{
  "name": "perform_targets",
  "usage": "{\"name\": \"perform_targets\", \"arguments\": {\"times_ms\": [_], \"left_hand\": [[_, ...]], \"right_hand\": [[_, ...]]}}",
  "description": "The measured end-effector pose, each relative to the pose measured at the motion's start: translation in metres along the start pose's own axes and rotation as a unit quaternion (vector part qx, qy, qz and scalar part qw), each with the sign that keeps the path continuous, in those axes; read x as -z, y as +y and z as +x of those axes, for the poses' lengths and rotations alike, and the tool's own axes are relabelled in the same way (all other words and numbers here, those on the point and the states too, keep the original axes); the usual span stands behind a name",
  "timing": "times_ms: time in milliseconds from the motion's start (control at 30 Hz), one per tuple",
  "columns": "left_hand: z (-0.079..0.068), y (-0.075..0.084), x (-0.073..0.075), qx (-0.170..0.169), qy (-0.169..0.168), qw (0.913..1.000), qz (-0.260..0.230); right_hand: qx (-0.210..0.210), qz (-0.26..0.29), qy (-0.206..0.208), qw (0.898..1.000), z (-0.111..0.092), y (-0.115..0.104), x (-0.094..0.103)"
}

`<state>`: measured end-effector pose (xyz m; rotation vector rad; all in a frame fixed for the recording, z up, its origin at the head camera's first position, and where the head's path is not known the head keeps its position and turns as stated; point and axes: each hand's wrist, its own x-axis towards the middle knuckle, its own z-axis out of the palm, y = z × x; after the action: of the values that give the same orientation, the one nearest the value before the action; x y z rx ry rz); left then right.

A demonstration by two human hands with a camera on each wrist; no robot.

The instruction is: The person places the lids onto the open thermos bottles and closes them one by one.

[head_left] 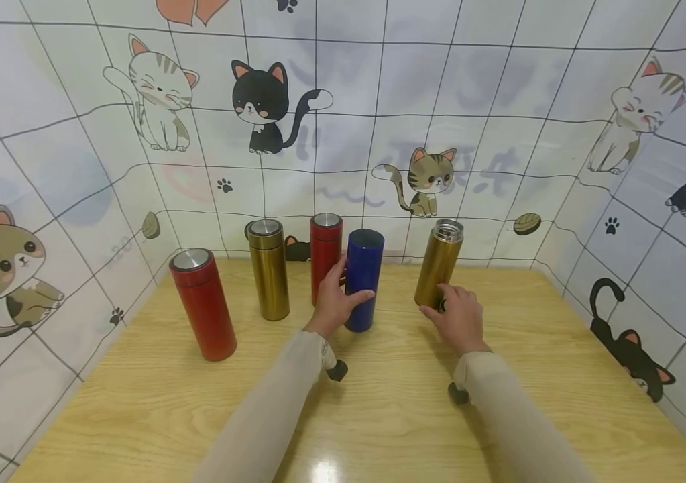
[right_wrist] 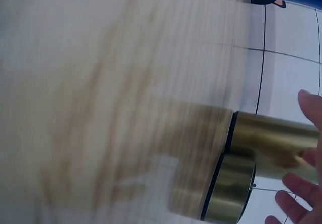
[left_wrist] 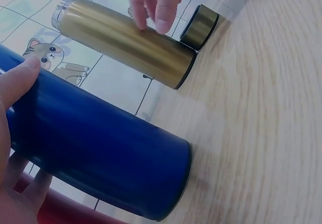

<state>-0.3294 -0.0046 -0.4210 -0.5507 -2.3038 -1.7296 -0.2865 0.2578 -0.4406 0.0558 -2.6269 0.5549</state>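
My left hand point(head_left: 333, 305) holds an upright blue bottle point(head_left: 364, 278), the thumb across its near side and the fingers round the left; its top looks dark. In the left wrist view the thumb and fingers straddle the blue bottle point(left_wrist: 110, 143). An uncapped gold thermos point(head_left: 439, 261) stands to the right, its steel neck bare. My right hand point(head_left: 459, 318) hovers by its lower part, fingers loosely spread. The gold lid point(right_wrist: 229, 189) rests on the table beside the thermos base, below and apart from the fingers; in the head view the hand mostly hides it.
Left of the blue bottle stand a red thermos point(head_left: 326, 251), a capped gold thermos point(head_left: 270, 272) and a larger-looking red thermos point(head_left: 205, 305) nearer the front. The wooden table point(head_left: 379, 416) meets a tiled wall covering point(head_left: 343, 141) printed with cartoon cats at the back and sides.
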Motion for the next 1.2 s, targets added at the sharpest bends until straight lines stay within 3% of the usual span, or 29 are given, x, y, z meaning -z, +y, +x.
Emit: {"name": "perform_targets", "arguments": {"times_ms": [333, 667, 1033, 1200], "left_hand": [[0.005, -0.004, 0.001, -0.009, 0.007, 0.9999, 0.009], [0.009, -0.005, -0.002, 0.000, 0.009, 0.9995, 0.031], [0.011, -0.006, -0.005, -0.006, 0.010, 0.9990, 0.043], [0.011, -0.004, -0.002, -0.004, 0.022, 0.9962, 0.085]], "right_hand": [[-0.066, -0.023, -0.088, 0.994, 0.000, 0.009, 0.004], [-0.088, -0.021, -0.179, 0.980, -0.003, 0.015, 0.006], [-0.102, -0.025, -0.231, 0.967, 0.001, 0.028, 0.003], [-0.083, -0.029, -0.222, 0.971, 0.002, 0.027, 0.004]]}}
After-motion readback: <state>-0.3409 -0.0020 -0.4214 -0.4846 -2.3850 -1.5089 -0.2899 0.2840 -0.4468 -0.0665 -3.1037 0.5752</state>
